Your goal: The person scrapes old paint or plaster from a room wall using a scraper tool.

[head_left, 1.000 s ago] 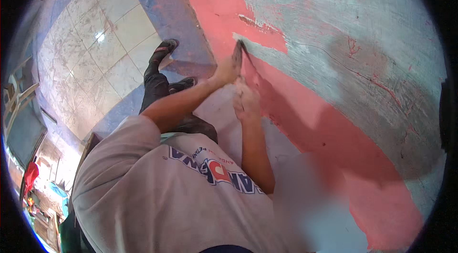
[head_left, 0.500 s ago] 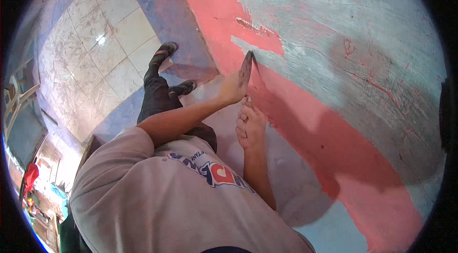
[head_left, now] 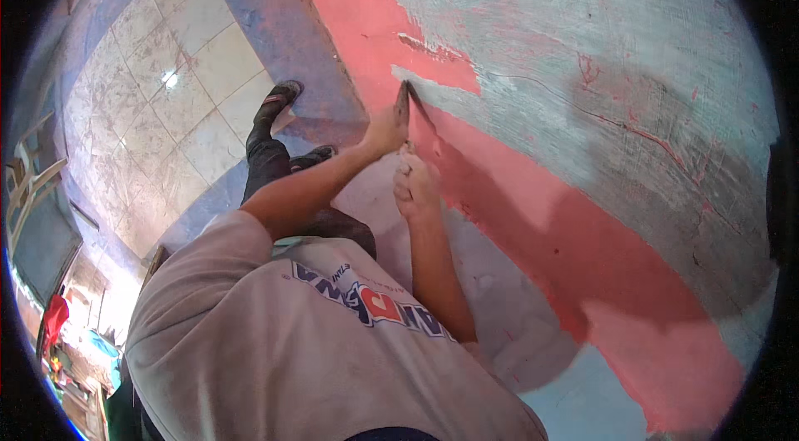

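Note:
A dark, narrow flat-bladed scraper (head_left: 404, 105) stands with its tip against the painted wall, where a pale patch cuts into the pink paint. My left hand (head_left: 386, 132) grips along its blade, fingers partly hidden. Just below and nearer to me, my right hand (head_left: 416, 185) is closed in a fist around what looks like the tool's lower end, which the fingers cover. The pink band (head_left: 516, 166) runs diagonally between rough grey-blue wall (head_left: 533, 25) above and paler wall below.
Tiled floor (head_left: 183, 91) with a blue-purple border lies to the left, my dark-clad legs and sandals (head_left: 283, 94) on it. A thin crack (head_left: 612, 118) crosses the grey wall. At far left stand a pale chair (head_left: 33, 183) and a red cloth (head_left: 57, 318).
Both hands and the scraper appear shifted left and slightly up in view; the whole scene has also shifted a little left. The grip looks the same.

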`<state>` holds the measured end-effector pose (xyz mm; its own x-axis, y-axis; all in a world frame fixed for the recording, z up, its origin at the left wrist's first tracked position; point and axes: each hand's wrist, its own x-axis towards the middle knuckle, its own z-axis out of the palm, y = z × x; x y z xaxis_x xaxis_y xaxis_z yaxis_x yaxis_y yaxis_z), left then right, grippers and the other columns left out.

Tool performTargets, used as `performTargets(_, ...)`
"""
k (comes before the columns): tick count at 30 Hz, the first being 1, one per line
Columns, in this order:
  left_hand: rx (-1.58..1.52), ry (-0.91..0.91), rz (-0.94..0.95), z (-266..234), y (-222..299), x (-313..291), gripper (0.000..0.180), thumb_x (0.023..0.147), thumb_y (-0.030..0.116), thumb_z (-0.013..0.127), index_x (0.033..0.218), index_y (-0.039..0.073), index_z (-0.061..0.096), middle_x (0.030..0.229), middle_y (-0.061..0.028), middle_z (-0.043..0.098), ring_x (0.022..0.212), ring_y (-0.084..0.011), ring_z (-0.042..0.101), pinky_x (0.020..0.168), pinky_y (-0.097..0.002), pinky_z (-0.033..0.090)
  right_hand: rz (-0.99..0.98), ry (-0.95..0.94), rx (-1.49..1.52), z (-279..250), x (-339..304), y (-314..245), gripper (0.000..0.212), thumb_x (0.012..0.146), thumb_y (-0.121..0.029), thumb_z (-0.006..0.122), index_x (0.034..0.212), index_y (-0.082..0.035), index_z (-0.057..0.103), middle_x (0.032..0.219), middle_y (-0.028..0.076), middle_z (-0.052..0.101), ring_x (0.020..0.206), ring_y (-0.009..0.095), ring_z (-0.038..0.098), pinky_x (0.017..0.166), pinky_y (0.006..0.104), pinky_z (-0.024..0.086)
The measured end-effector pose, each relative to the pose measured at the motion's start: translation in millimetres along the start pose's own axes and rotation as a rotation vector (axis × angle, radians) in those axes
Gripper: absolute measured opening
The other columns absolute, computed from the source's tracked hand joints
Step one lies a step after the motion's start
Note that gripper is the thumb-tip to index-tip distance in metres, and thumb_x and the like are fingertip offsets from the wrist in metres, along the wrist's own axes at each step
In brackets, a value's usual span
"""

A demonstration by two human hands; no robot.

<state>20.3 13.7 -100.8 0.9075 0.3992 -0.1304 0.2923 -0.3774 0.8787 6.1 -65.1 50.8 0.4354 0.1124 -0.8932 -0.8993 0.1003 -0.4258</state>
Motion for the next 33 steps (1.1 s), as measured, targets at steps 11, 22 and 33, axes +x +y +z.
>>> performTargets(11, -0.315, -0.005, -0.052, 5.3, -5.5, -29.1, 0.032, 0.089, 0.027, 0.050, 0.101, -0.002, 0.054, 0.076, -0.0296, 0.055, 0.076, -0.0488, 0.055, 0.059, -0.0507, 0.043, -0.054, 0.099, -0.253, 8.9, -30.1, 12.6, 0.004, 0.089, -0.012, 0.054, 0.086, -0.014, 0.051, 0.060, -0.003, 0.043, 0.035, 0.006, 0.035, 0.030, 0.0213, 0.026)
performTargets(22, -0.314, -0.208, -0.037, -27.5, 11.0, -19.5, 0.056, 0.092, 0.013, 0.039, 0.140, -0.010, 0.022, 0.138, -0.0303, 0.035, 0.105, -0.0461, 0.054, 0.088, -0.0458, 0.047, -0.113, 0.098, -0.371, 8.3, -3.7, 16.4, 0.006, 0.089, -0.013, 0.051, 0.083, -0.014, 0.052, 0.058, -0.006, 0.041, 0.038, 0.004, 0.035, 0.032, 0.0201, 0.026)
performTargets(33, -0.437, -0.044, 0.008, -15.8, -4.2, -12.0, 0.058, 0.090, 0.015, 0.039, 0.140, -0.008, 0.022, 0.130, -0.0322, 0.042, 0.106, -0.0454, 0.052, 0.085, -0.0447, 0.047, -0.060, 0.104, -0.312, 6.7, 18.9, 20.2, 0.007, 0.087, -0.011, 0.053, 0.081, -0.015, 0.053, 0.059, -0.007, 0.041, 0.038, 0.004, 0.034, 0.034, 0.0199, 0.026)
